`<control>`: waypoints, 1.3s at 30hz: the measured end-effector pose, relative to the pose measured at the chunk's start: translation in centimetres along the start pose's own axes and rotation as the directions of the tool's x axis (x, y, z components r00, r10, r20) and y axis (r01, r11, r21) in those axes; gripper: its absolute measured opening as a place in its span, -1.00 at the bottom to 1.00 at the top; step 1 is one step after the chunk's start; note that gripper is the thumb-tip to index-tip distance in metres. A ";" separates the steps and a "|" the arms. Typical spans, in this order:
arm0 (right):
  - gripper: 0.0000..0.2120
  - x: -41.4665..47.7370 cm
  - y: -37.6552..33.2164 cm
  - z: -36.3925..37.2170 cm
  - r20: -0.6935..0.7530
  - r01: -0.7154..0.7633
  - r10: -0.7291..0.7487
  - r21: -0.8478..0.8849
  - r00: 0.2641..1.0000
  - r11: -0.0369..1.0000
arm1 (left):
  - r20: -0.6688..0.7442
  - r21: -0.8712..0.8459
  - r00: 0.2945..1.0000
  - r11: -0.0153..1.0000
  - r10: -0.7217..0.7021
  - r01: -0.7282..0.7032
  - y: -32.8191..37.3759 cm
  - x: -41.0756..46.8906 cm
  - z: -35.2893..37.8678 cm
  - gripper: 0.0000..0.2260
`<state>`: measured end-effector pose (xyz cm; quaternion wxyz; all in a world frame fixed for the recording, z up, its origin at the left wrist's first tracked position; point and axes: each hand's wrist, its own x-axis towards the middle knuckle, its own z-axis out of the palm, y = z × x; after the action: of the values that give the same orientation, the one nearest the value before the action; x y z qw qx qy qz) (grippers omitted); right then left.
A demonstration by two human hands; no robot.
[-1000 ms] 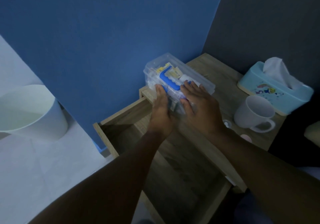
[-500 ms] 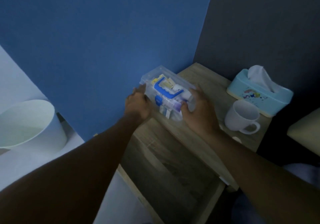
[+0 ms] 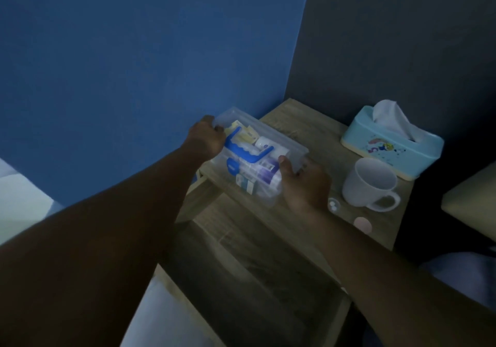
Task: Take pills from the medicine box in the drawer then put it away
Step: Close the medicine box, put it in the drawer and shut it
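Note:
A clear plastic medicine box [image 3: 257, 158] with a blue handle and several packets inside sits tilted at the near left corner of the wooden nightstand top [image 3: 308, 134]. My left hand [image 3: 208, 138] grips its far left end. My right hand [image 3: 303, 182] grips its near right end, thumb on the lid. Below it the wooden drawer [image 3: 255, 266] stands pulled out, its inside dark. A small clear cup with white pills [image 3: 333, 205] rests on the top just right of my right hand.
A white mug [image 3: 371, 184] stands right of the box, with a light blue tissue box [image 3: 393, 142] behind it. A pink round lid [image 3: 363, 224] lies near the front edge. Blue wall at left, dark grey wall behind.
My hands moved from on top of the box to its two ends. The view shifted, so the bin at left is out of sight.

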<state>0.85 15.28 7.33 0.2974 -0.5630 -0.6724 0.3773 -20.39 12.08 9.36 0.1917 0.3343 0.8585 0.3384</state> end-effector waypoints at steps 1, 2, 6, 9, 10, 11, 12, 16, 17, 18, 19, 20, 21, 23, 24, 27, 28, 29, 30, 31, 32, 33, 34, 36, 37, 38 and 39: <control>-0.62 0.0 -0.2 -0.2 -0.004 -0.026 0.026 0.035 1.000 0.999 | 0.000 -0.030 1.000 1.000 -0.008 0.008 -0.2 0.1 0.0 -0.58; -0.64 -0.1 -0.4 -0.5 -0.004 -0.049 0.049 0.072 0.999 0.996 | -0.002 -0.059 1.000 0.998 -0.016 0.016 -0.3 0.0 -0.1 -0.59; -0.89 -1.7 -0.9 -1.5 0.011 -0.016 0.014 0.164 1.000 0.986 | -0.006 -0.118 0.999 0.992 -0.051 0.050 -0.6 -1.2 -1.2 -0.62; -0.92 -3.5 -0.5 -2.4 0.032 -0.006 0.000 0.215 0.999 0.977 | 0.000 -0.170 0.998 0.984 -0.059 0.058 -0.9 -3.0 -1.9 -0.67; -0.91 -4.1 -0.4 -2.8 0.039 -0.018 0.009 0.234 0.999 0.972 | 0.004 -0.188 0.998 0.981 -0.056 0.056 -0.9 -3.8 -2.2 -0.67; -0.90 -4.7 -0.4 -3.2 0.045 -0.026 0.015 0.255 0.999 0.967 | 0.007 -0.202 0.999 0.978 -0.054 0.054 -0.9 -4.5 -2.5 -0.67; -0.90 -5.3 -0.3 -3.7 0.049 -0.030 0.018 0.272 0.999 0.962 | 0.005 -0.212 0.999 0.976 -0.052 0.052 -0.7 -5.2 -2.8 -0.67; -0.94 -8.0 -0.2 -5.6 0.027 -0.008 0.000 0.286 1.000 0.958 | -0.002 -0.211 0.999 0.976 -0.051 0.049 -0.3 -8.5 -3.7 -0.62; -0.92 -8.8 -0.2 -6.0 0.020 -0.005 -0.001 0.292 1.000 0.956 | 0.004 -0.209 0.998 0.976 -0.059 0.059 -0.3 -9.4 -3.9 -0.60; -0.91 -9.7 -0.2 -6.4 0.013 -0.001 -0.002 0.296 1.000 0.955 | 0.009 -0.204 0.998 0.976 -0.070 0.070 -0.3 -10.3 -4.0 -0.59; -0.91 -10.6 -0.1 -6.8 0.006 -0.002 0.000 0.301 1.000 0.954 | 0.012 -0.199 0.997 0.976 -0.082 0.083 -0.3 -11.3 -4.0 -0.58; -0.93 -11.5 0.0 -7.1 0.000 -0.004 0.004 0.308 1.000 0.951 | 0.014 -0.201 0.995 0.975 -0.097 0.098 -0.4 -12.2 -4.0 -0.57; -0.96 -12.4 0.3 -7.4 0.000 -0.010 0.011 0.319 1.000 0.948 | 0.016 -0.206 0.993 0.972 -0.114 0.114 -0.6 -13.2 -4.0 -0.57; -0.91 -14.2 0.8 -7.8 0.015 -0.043 0.040 0.333 0.999 0.942 | 0.022 -0.193 0.989 0.970 -0.145 0.147 -1.1 -15.0 -4.1 -0.56; -0.87 -15.1 1.1 -7.8 0.033 -0.066 0.058 0.328 0.998 0.942 | 0.028 -0.187 0.987 0.969 -0.158 0.160 -1.5 -15.8 -4.1 -0.56; -0.80 -17.6 2.1 -7.6 0.049 -0.081 0.071 0.242 0.996 0.967 | 0.044 -0.175 0.986 0.970 -0.161 0.166 -3.0 -17.9 -3.9 -0.59; -0.78 -18.2 2.4 -7.5 0.040 -0.075 0.067 0.230 0.997 0.970 | 0.043 -0.145 0.987 0.977 -0.154 0.158 -3.5 -18.5 -3.7 -0.62; -0.78 -18.8 2.8 -7.2 0.033 -0.071 0.065 0.234 0.997 0.970 | 0.037 -0.116 0.988 0.981 -0.153 0.156 -4.0 -19.1 -3.5 -0.63; -0.77 -19.3 3.1 -7.0 0.035 -0.074 0.067 0.246 0.997 0.966 | 0.033 -0.095 0.987 0.983 -0.155 0.158 -4.6 -19.5 -3.2 -0.63; -0.76 -19.7 3.5 -6.8 0.041 -0.084 0.076 0.256 0.996 0.963 | 0.040 -0.085 0.986 0.983 -0.162 0.165 -5.2 -19.9 -2.9 -0.63; -0.76 -20.1 3.9 -6.5 0.044 -0.095 0.087 0.262 0.995 0.960 | 0.059 -0.083 0.983 0.980 -0.176 0.180 -5.8 -20.1 -2.5 -0.62; -0.76 -20.4 4.4 -6.2 0.042 -0.102 0.094 0.266 0.995 0.959 | 0.089 -0.090 0.977 0.976 -0.192 0.200 -6.3 -20.3 -2.2 -0.62; -0.75 -20.6 4.9 -6.0 0.041 -0.104 0.096 0.270 0.995 0.957 | 0.123 -0.106 0.971 0.970 -0.205 0.218 -6.8 -20.4 -1.8 -0.62; -0.73 -21.1 6.1 -5.3 0.042 -0.097 0.089 0.264 0.995 0.960 | 0.187 -0.156 0.956 0.954 -0.226 0.256 -7.7 -20.4 -0.9 -0.64; -0.72 -21.3 6.8 -4.9 0.041 -0.096 0.088 0.255 0.995 0.962 | 0.212 -0.174 0.947 0.944 -0.242 0.280 -8.0 -20.2 -0.4 -0.67; -0.72 -21.5 7.4 -4.5 0.038 -0.099 0.092 0.247 0.995 0.964 | 0.231 -0.182 0.939 0.937 -0.255 0.299 -8.3 -20.0 0.0 -0.70; -0.71 -21.7 8.0 -4.0 0.037 -0.106 0.100 0.236 0.994 0.966 | 0.245 -0.176 0.933 0.934 -0.264 0.310 -8.5 -19.8 0.4 -0.72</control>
<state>12.53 -4.70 3.33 0.3343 -0.5529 -0.5957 0.4772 -10.02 -6.32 5.04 0.3664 0.2172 0.8311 0.3576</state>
